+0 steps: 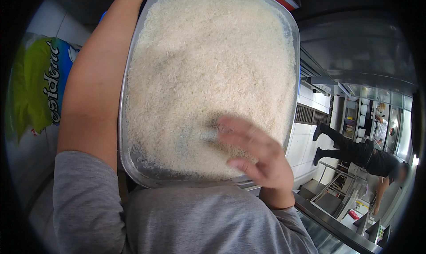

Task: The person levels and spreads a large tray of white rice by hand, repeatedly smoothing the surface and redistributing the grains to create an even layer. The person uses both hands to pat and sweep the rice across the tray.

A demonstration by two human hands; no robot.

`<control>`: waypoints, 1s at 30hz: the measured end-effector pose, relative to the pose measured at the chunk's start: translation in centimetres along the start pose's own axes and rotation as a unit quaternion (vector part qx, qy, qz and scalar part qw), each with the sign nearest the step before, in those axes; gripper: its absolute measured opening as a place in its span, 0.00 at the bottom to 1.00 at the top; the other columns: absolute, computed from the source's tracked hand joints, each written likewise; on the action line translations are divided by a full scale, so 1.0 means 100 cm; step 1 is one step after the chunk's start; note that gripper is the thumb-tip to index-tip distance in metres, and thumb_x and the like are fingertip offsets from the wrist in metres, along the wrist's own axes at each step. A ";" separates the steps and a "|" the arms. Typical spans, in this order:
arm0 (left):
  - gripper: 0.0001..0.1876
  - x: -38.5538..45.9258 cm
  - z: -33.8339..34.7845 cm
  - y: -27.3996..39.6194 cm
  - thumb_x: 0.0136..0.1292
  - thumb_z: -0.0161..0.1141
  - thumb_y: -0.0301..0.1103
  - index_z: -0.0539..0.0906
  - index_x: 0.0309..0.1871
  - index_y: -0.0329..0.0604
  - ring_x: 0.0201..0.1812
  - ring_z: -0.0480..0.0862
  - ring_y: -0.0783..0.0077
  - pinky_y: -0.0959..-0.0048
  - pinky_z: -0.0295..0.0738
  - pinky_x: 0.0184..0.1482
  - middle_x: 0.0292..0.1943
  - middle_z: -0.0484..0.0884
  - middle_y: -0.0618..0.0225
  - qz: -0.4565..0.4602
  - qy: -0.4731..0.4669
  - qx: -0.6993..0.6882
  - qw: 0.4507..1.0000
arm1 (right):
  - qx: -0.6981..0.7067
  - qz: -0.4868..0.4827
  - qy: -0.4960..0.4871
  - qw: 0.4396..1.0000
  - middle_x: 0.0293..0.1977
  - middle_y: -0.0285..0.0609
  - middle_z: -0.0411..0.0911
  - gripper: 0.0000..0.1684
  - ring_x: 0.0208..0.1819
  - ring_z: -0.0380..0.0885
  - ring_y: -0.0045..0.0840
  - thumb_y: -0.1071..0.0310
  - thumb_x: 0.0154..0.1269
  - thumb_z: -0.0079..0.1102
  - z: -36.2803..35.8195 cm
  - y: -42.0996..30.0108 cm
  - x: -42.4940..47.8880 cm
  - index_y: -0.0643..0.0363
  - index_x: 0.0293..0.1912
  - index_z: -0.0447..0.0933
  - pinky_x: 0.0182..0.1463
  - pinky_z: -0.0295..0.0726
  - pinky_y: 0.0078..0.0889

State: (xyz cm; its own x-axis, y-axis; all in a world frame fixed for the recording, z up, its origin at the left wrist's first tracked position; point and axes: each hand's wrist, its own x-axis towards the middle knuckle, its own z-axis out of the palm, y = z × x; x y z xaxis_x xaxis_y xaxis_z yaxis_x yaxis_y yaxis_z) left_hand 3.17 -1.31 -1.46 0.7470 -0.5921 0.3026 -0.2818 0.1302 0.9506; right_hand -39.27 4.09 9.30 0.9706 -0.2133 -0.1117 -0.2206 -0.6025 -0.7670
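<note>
A large metal tray [122,134] with rounded corners lies before me, filled with uncooked long-grain white rice [213,70]. My right hand [256,150] hovers at or just over the rice near the tray's near right corner, blurred by motion. Its thumb stands apart from the bent fingers, and nothing shows between them. Under the fingertips the rice is thinner, and bare tray bottom seems to show through. Along the tray's left side my left arm [96,70] reaches away; its hand is beyond the top edge, out of view.
A green and blue plastic bag [40,84] with printing lies at the left on tiles. To the right, a person in dark clothes [362,150] stands in a kitchen aisle beside a metal counter [332,220]. A floor drain grate [311,114] and stocked shelves [356,117] lie beyond.
</note>
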 end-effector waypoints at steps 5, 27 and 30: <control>0.06 0.003 0.002 -0.001 0.56 0.62 0.19 0.86 0.37 0.32 0.31 0.84 0.72 0.74 0.79 0.36 0.30 0.86 0.60 -0.040 -0.002 -0.028 0.999 | -0.113 0.010 -0.031 0.993 0.65 0.52 0.72 0.30 0.69 0.68 0.45 0.59 0.60 0.69 0.009 0.002 0.003 0.61 0.60 0.77 0.70 0.68 0.46; 0.07 -0.009 0.012 0.026 0.57 0.63 0.21 0.86 0.39 0.33 0.34 0.84 0.69 0.71 0.79 0.39 0.33 0.87 0.58 -0.032 0.006 0.086 0.996 | 0.089 0.107 -0.015 0.990 0.56 0.53 0.78 0.21 0.58 0.79 0.43 0.61 0.66 0.64 -0.034 -0.021 -0.019 0.63 0.55 0.79 0.61 0.77 0.42; 0.08 -0.019 0.016 0.041 0.57 0.65 0.23 0.87 0.41 0.36 0.37 0.85 0.66 0.70 0.79 0.41 0.35 0.87 0.56 -0.071 0.022 0.082 0.994 | 0.386 -0.146 0.017 0.911 0.53 0.58 0.77 0.24 0.49 0.81 0.43 0.55 0.71 0.60 -0.019 -0.033 -0.015 0.66 0.55 0.79 0.53 0.79 0.44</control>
State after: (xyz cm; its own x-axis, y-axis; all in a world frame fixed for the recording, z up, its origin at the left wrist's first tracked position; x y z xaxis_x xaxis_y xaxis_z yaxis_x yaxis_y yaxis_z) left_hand -0.34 -0.90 1.74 0.8104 -0.5599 0.1723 -0.2631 -0.0850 0.9610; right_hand -40.20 4.88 13.21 0.9704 -0.1625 0.1785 0.1933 0.0797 -0.9779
